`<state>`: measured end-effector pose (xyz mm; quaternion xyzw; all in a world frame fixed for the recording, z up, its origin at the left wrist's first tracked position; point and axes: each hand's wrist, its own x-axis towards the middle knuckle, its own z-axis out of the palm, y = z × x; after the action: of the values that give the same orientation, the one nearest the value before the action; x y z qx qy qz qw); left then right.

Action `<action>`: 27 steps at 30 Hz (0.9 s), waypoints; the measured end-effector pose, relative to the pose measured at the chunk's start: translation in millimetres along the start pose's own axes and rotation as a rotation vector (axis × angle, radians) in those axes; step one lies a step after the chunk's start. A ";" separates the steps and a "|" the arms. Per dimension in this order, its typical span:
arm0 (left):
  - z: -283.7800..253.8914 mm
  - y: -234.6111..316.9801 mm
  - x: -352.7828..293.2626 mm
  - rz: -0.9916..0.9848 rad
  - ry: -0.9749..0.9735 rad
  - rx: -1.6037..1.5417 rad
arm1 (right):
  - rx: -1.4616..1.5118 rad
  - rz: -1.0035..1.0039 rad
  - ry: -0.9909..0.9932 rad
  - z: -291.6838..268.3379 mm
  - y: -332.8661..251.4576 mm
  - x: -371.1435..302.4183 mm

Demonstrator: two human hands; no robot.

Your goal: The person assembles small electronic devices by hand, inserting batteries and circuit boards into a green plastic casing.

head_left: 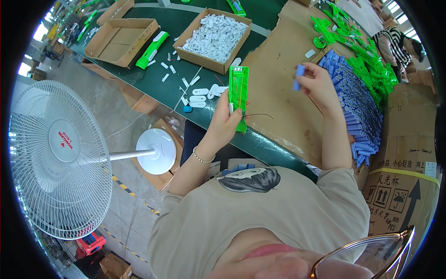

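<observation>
My left hand [224,122] is closed round a bright green plastic housing half [239,86], a long open shell with thin red and black wires inside. One dark wire sticks out past its lower end to the right. Over the brown cardboard sheet, my right hand [319,88] pinches a blue cylindrical battery [298,77] between thumb and fingers, apart from the housing. A thin wire trails below this hand. To its right lies a large stack of blue batteries [355,100]. White oval plastic parts [199,98] lie just left of the housing.
A cardboard box of small white parts [214,37] stands on the green table, with a shallow cardboard box [121,42] and a green flashlight body [152,49] to its left. Green housings [371,60] pile up at right. A white fan [60,158] stands left; tall cartons [404,167] stand right.
</observation>
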<state>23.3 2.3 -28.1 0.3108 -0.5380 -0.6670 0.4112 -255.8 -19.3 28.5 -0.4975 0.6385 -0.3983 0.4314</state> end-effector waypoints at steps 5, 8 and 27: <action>9.4 1.1 2.1 0.014 0.014 0.108 | 0.251 -0.141 -0.128 75.2 -33.6 -32.6; 14.7 8.8 0.7 0.016 -0.002 0.144 | 0.218 -0.136 -0.120 93.7 -36.8 -31.2; 4.9 -3.9 -2.0 0.116 0.024 0.279 | 0.103 0.017 -0.225 115.8 -44.8 -29.4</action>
<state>19.2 6.7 -30.9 0.3412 -0.6376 -0.5570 0.4084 -129.1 -8.2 39.2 -0.5111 0.5689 -0.3684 0.5286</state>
